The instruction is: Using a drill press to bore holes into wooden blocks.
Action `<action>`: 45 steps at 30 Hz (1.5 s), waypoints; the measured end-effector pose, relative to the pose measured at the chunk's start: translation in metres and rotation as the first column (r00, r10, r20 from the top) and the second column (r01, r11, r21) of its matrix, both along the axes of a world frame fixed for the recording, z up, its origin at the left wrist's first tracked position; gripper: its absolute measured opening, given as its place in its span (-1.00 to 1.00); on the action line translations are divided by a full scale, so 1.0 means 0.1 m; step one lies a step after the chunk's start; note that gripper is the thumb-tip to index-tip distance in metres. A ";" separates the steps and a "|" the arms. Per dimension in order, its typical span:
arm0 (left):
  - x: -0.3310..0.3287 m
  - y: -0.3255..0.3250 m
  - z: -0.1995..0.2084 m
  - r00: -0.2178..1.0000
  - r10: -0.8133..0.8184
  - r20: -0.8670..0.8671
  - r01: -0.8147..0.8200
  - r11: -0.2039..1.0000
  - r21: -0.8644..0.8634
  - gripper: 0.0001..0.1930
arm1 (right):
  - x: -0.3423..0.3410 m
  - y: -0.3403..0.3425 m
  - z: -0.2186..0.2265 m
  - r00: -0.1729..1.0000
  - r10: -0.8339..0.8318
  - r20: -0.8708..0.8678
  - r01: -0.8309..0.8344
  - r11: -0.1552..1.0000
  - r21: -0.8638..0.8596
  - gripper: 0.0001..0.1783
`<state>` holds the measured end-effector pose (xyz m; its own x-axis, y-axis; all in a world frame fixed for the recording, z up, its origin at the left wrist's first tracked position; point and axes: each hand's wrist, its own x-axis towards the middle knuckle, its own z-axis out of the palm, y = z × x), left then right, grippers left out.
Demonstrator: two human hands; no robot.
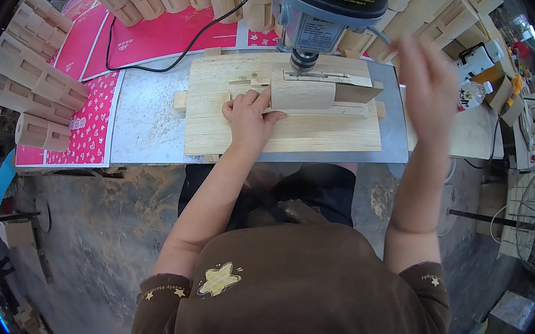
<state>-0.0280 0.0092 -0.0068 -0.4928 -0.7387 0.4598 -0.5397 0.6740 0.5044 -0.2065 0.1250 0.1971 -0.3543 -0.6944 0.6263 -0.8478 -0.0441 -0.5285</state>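
Observation:
A pale rounded wooden block (pixel 302 96) lies in a wooden jig on a flat board (pixel 218 137). My left hand (pixel 251 114) grips the block's left end, thumb along its near side and fingers bent over the jig. Right above the block's far edge hangs the chuck (pixel 303 60) of a grey and black drill press (pixel 316 17). Raised to the right of the machine, my right hand (pixel 425 82) is smeared by motion. Its fingertips are near a grey lever (pixel 379 34), but whether they touch it is unclear.
Many slotted wooden pieces (pixel 36 71) stand along the left and back of the table, on pink printed sheets (pixel 143 46). A black cable (pixel 189 48) loops across the back left. At right are a plastic bottle (pixel 474 96), a white container (pixel 481 59) and a fan (pixel 531 201).

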 end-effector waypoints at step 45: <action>1.60 0.02 0.94 0.837 -0.072 -0.542 0.413 0.733 0.540 -0.76 | -0.38 0.66 -1.08 0.967 0.239 0.090 -0.254 0.859 0.445 -0.72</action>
